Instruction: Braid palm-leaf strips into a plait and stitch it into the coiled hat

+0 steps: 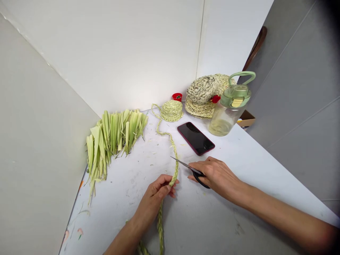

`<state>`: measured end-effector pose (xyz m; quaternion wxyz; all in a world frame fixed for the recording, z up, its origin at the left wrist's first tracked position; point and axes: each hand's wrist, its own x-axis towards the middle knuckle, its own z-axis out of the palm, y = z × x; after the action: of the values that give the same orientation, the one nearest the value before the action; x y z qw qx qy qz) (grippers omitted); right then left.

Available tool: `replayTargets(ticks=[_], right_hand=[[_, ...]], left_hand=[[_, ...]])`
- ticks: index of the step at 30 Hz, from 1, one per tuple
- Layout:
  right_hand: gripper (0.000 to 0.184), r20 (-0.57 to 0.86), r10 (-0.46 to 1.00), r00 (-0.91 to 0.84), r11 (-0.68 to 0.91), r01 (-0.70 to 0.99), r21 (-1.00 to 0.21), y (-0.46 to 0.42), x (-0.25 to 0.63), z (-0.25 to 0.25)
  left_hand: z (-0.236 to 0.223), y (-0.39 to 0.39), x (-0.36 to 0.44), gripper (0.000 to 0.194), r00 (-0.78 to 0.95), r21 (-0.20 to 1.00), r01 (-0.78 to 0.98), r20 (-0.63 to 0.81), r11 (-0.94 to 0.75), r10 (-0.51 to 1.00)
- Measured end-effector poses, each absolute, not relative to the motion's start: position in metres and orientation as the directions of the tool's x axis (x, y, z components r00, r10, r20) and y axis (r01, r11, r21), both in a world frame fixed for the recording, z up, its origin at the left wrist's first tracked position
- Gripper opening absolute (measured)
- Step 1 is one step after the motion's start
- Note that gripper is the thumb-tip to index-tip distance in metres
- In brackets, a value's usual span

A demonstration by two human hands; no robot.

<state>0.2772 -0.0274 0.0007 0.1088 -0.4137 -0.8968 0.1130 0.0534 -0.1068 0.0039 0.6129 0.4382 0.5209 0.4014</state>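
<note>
Plaited leaf braid [174,159] is gripped in L hand [155,200], fingers curled closed around it, above white work table [233,223]. Braid is run up the table to coiled braid roll [171,111], and its lower end is carried out of view at bottom. R hand [216,176] is closed on black-handled scissors [199,179], w/ blade tip held just beside braid. Pale green leaf strips [114,134] are laid in a long row on L, against wall. Black smartphone [196,138] is placed just R of braid. Further back are seen stacked braided pieces [202,95], red cup [177,96] and green-capped bottle [225,120] w/ pale liquid.
</note>
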Motion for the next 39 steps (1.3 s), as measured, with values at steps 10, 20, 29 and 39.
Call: replayTargets(ticks=[10,20,29,39], right_hand=[[0.042,0.241,0.716,-0.656,0.697,0.652,-0.297,-0.034,0.274,-0.007],[0.015,0.259,0.707,-0.658,0.707,0.649,-0.280,-0.032,0.277,-0.005],[0.036,0.409,0.622,-0.668,0.774,0.603,-0.193,-0.040,0.272,0.001],[0.019,0.381,0.575,-0.724,0.784,0.621,-0.005,-0.043,0.272,-0.002]], left_hand=[[0.007,-0.107,0.054,0.025,0.147,0.903,-0.255,-0.317,0.346,0.937],[0.009,-0.107,0.050,0.038,0.177,0.913,-0.212,-0.315,0.348,0.933],[0.001,-0.104,0.051,0.023,0.052,0.902,-0.293,-0.315,0.316,0.948],[0.001,-0.106,0.053,0.031,0.032,0.934,-0.141,-0.328,0.329,0.944]])
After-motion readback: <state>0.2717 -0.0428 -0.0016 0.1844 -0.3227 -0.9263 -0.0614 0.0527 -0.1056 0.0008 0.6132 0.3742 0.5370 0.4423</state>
